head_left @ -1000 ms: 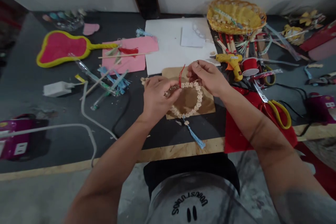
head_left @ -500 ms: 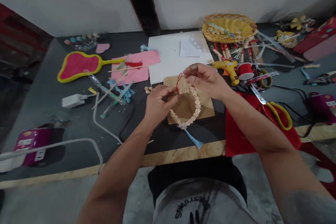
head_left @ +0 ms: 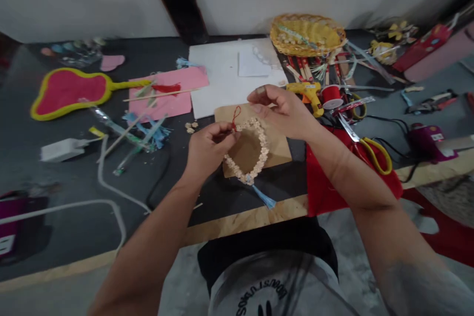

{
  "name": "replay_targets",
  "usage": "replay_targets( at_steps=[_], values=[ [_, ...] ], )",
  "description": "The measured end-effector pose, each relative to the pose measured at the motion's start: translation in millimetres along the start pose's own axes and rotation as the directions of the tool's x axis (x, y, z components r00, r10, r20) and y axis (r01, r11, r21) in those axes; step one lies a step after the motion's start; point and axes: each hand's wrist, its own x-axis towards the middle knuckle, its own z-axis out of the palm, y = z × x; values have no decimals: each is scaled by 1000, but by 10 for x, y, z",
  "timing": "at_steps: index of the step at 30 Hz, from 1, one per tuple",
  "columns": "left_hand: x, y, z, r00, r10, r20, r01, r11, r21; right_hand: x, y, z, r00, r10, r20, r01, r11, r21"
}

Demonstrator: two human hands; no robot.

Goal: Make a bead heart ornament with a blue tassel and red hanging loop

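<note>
My left hand [head_left: 209, 148] pinches a ring of small beige flower-shaped beads [head_left: 263, 145] at its upper left, where a thin red cord loop [head_left: 236, 114] sticks up. A pale blue tassel [head_left: 264, 197] hangs from the ring's lower end. Just right of the loop and above the ring, my right hand [head_left: 277, 108] has its thumb and index finger close together. Whatever those fingertips hold, if anything, is too small to make out. Beneath the ring lies a brown cardboard piece [head_left: 279, 153].
A yellow glue gun [head_left: 309, 94], red spool [head_left: 332, 96] and yellow-handled scissors [head_left: 375, 153] lie to the right, by red cloth [head_left: 326, 177]. A wicker basket [head_left: 309, 49] stands behind. Leftward are a pink-and-yellow fan [head_left: 72, 91], blue tassels [head_left: 157, 133] and a white cable [head_left: 107, 173].
The view has shifted, so the table's things sit further left in the picture. My left hand keeps its pinch on the bead ring; my right hand stays near the red loop.
</note>
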Motion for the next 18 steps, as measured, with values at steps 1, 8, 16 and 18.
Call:
replay_targets(
  at_steps=[1,8,16,18],
  values=[
    [3,-11,5,1000,-16,-9,16,1000,-2,-27,-54,-37,1000,-6,8,7,999,-39],
    [4,-96,15,991,116,-64,-108,988,114,-598,-220,-810,958,-37,-286,-122,846,-519],
    [7,-66,31,962,242,-127,-205,947,246,-1346,217,-1353,889,185,-419,-441,593,-674],
    [20,-86,30,965,224,-138,-183,948,260,-1357,265,-1352,877,199,-438,-462,597,-656]
  ],
)
